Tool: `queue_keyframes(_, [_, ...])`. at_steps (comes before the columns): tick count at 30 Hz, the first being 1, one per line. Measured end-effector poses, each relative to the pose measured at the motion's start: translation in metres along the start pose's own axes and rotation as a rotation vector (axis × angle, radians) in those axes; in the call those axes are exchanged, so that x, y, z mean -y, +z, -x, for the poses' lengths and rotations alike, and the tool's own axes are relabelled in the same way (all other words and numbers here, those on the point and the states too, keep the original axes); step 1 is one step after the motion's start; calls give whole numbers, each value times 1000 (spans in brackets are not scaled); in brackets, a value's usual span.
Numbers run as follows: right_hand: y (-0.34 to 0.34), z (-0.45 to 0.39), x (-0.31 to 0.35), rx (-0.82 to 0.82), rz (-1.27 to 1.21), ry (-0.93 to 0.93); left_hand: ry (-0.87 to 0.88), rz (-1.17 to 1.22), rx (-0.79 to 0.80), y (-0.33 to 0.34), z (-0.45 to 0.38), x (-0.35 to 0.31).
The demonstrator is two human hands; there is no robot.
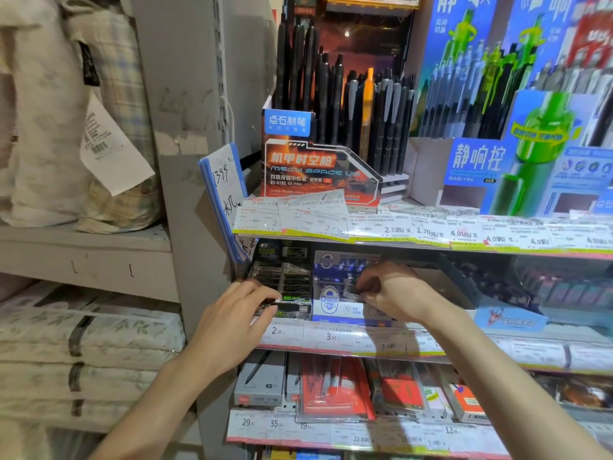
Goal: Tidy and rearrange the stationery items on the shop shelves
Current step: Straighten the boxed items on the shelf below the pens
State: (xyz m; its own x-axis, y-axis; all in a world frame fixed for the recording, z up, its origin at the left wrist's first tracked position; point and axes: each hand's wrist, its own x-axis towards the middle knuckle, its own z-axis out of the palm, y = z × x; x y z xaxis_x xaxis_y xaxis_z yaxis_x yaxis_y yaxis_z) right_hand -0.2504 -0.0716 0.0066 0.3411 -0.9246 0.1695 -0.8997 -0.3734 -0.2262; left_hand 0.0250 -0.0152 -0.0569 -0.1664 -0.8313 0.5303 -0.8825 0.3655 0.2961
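Note:
On the middle shelf stands a black display box of small eraser packs [285, 283], with a blue-and-white display box [335, 303] right beside it. My left hand [242, 317] grips the front edge of the black box, thumb on top. My right hand [388, 290] reaches into the blue-and-white box, its fingers pinched on a small dark-and-white pack [353, 288]. The pack is partly hidden by my fingers.
A shelf above carries a red-and-black pen display [318, 167] and a blue-green pen display [517, 154]. Price labels [391, 227] line the shelf edges. Boxed pens and red packs [331, 386] fill the shelf below. Folded bedding [83, 343] sits on grey shelves to the left.

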Motion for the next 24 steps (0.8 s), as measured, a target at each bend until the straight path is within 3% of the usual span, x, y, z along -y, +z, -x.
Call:
queue_keyframes(3, [2, 0, 1, -34, -45, -4, -2, 2, 1, 0, 0, 0])
queue_keyframes(8, [4, -7, 22, -228, -245, -57, 5, 18, -5, 0, 0, 1])
queue_keyframes(16, [22, -40, 75, -24, -240, -126, 9, 38, 2, 0, 1, 4])
queue_keyframes(24, [27, -37, 65, 73, -305, -131, -11, 47, -3, 3, -1, 5])
